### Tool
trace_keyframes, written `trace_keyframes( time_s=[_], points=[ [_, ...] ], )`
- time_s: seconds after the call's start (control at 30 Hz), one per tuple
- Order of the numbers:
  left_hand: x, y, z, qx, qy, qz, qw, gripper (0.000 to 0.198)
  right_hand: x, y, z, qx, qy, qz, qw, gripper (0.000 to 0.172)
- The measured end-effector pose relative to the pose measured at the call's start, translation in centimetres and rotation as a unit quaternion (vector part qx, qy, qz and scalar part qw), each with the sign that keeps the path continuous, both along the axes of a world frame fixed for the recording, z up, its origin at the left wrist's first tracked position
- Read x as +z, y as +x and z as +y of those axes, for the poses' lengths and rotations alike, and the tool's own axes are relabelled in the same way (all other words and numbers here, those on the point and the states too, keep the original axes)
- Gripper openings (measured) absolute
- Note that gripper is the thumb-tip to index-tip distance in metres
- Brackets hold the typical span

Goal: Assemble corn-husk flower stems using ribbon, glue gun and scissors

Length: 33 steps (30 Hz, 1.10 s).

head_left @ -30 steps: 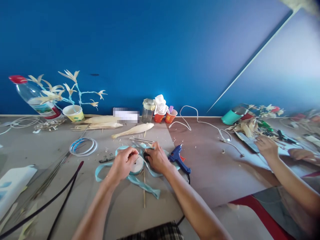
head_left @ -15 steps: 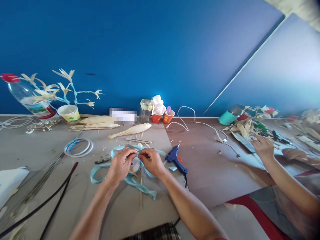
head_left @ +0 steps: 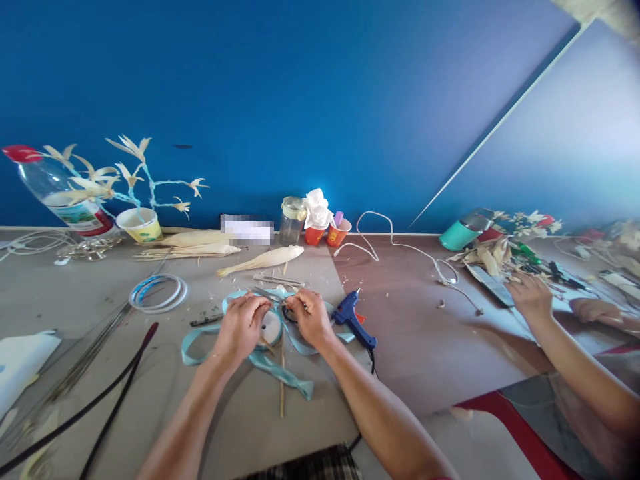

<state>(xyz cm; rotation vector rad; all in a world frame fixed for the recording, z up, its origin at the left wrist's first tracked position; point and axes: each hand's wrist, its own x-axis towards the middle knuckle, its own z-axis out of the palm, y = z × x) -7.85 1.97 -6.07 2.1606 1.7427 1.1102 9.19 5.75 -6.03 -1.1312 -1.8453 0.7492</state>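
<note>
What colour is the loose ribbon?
The long, flat ribbon is light blue, clearest in the head view.

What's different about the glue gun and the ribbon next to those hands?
The glue gun is dark blue with a bit of red, while the ribbon is pale blue-green. The glue gun is chunky; the ribbon is a thin strip. The glue gun is one solid shape, but the ribbon curls in loops. Both are bluish and lie on the table.
</note>
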Motion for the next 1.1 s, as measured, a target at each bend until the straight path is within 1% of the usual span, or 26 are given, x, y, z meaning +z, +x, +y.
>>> trace_keyframes(
  time_s=[0.2, 0.33, 0.4, 0.5, 0.57, 0.63, 0.7, 0.73, 0.77, 0.8, 0.87, 1.0, 1.1],
  points=[
    [-0.4, 0.0, 0.0, -0.002, 0.015, 0.028, 0.999, 0.022, -0.3, -0.1, 0.1, -0.022, -0.008, -0.002, 1.0, 0.046],
    [-0.3, 0.1, -0.2, -0.002, 0.035, 0.042, 0.999, 0.022, -0.1, 0.0, 0.0, -0.015, -0.025, 0.016, 0.999, 0.052],
    [0.0, 0.3, -0.3, -0.004, 0.045, 0.051, 0.998, 0.022, 0.1, 0.0, -0.1, -0.006, -0.054, 0.049, 0.997, 0.053],
    [0.2, 0.6, -0.4, -0.015, 0.048, 0.059, 0.997, 0.021, 0.5, -0.2, -0.3, 0.016, -0.106, 0.163, 0.981, 0.055],
    [0.3, 0.7, -0.5, -0.027, 0.042, 0.06, 0.997, 0.019, 0.6, -0.4, -0.5, 0.049, -0.138, 0.261, 0.954, 0.055],
    [0.3, 0.8, -0.5, -0.038, 0.035, 0.059, 0.997, 0.018, 0.8, -0.6, -0.6, 0.102, -0.197, 0.357, 0.907, 0.051],
    [0.2, 0.8, -0.6, -0.041, 0.029, 0.057, 0.997, 0.017, 0.9, -0.7, -0.6, 0.146, -0.266, 0.435, 0.848, 0.043],
    [0.2, 0.7, -0.6, -0.04, 0.028, 0.057, 0.997, 0.016, 0.9, -0.7, -0.6, 0.159, -0.289, 0.462, 0.823, 0.037],
    [0.1, 0.7, -0.5, -0.037, 0.027, 0.056, 0.997, 0.016, 1.0, -0.6, -0.5, 0.164, -0.303, 0.481, 0.806, 0.031],
    [0.1, 0.6, -0.5, -0.035, 0.027, 0.053, 0.998, 0.016, 1.0, -0.5, -0.4, 0.162, -0.309, 0.493, 0.797, 0.024],
    [0.0, 0.4, -0.5, -0.031, 0.026, 0.045, 0.998, 0.016, 1.2, -0.3, -0.2, 0.151, -0.311, 0.505, 0.791, 0.014],
    [0.3, 0.4, -0.5, -0.026, 0.028, 0.031, 0.999, 0.019, 1.3, 0.0, 0.2, 0.144, -0.309, 0.496, 0.798, 0.027],
    [0.6, 0.5, -0.6, -0.022, 0.025, 0.015, 0.999, 0.021, 1.1, 0.1, 0.4, 0.124, -0.297, 0.478, 0.817, 0.03]
  ],
)
